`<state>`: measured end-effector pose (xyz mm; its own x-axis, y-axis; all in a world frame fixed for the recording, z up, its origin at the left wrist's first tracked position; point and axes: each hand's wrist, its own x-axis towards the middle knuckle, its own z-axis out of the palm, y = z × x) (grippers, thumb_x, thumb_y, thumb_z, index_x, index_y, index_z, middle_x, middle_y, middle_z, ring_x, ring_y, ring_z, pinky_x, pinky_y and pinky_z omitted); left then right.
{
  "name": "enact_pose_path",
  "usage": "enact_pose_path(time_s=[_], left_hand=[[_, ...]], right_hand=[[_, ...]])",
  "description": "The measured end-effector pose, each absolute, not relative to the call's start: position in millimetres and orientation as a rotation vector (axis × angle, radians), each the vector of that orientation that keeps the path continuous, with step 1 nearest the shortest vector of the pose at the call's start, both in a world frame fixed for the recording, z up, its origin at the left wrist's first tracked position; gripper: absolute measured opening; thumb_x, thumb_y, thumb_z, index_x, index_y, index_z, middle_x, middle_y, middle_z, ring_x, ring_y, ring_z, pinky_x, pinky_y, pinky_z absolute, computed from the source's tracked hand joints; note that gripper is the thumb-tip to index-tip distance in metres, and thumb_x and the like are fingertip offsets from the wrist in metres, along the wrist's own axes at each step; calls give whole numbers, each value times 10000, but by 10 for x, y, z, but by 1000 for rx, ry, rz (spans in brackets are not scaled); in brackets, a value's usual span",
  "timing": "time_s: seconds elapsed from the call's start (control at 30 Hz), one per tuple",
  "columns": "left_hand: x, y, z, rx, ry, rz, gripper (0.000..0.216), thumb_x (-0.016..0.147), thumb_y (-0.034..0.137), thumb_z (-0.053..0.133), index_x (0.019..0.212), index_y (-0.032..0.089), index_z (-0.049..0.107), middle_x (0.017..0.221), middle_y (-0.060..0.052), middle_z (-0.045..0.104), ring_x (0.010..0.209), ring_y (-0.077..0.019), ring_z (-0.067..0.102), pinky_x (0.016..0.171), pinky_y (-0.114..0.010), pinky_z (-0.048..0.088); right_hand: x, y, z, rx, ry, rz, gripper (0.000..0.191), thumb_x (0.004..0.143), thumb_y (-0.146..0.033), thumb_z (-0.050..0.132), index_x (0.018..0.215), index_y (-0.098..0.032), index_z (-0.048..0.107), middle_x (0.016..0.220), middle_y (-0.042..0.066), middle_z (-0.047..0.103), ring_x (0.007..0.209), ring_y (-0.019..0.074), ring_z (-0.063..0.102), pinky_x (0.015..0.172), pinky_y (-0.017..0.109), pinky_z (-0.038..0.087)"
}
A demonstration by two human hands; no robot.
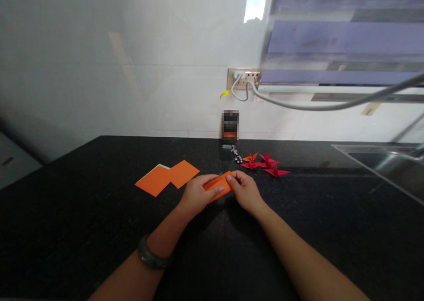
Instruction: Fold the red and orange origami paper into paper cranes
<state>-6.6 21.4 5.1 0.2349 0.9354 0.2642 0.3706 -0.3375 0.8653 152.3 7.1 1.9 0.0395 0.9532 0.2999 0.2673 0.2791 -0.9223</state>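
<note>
Both hands pinch folded orange paper just above black counter; left hand flat on one end, right hand nipping the other; looks light, thin, creases easily; best held by edges, light pressure.

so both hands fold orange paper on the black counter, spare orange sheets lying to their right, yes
Not quite. The head view shows the spare flat orange paper sheets lying to the left of the left hand and right hand; the rest holds.
</note>
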Motion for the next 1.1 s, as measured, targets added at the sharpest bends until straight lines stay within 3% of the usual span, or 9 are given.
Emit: enact_pose_path(time_s=[0.13,0.23,0.4,0.7,1.1], left_hand=[[-59,179,76,1946,1215,922,216,681,339,579,781,167,663,709,-12,659,647,-150,583,589,-241,435],[-36,181,77,1871,1252,931,219,706,339,535,692,141,628,605,-2,613,550,-126,537,500,-218,387],[-13,209,56,1651,1205,1047,240,724,357,511,719,129,585,625,-17,611,561,-132,545,504,-220,395],[-6,173,60,1816,1237,1045,264,795,360,411,785,159,582,666,-11,609,607,-141,552,555,-235,403],[1,170,58,1925,1290,1011,286,812,336,392,817,149,609,735,-35,638,674,-151,572,604,-238,407]], right_hand=[[1473,44,35,-1224,-1426,878,246,750,-383,519,667,-154,551,556,-25,497,484,86,434,460,208,364],[1441,28,58,-1194,-1268,1097,281,713,-430,558,769,-156,535,538,-44,493,405,66,411,376,191,351],[1427,11,46,-1139,-1291,1299,276,686,-397,605,759,-154,496,455,-89,411,356,44,362,329,166,357],[1394,-3,33,-1119,-1405,1262,250,767,-399,504,842,-161,489,433,-105,358,325,40,310,286,152,308],[1387,-1,43,-1175,-1270,1294,295,760,-423,474,610,-189,377,405,-98,356,310,40,304,282,161,289]])
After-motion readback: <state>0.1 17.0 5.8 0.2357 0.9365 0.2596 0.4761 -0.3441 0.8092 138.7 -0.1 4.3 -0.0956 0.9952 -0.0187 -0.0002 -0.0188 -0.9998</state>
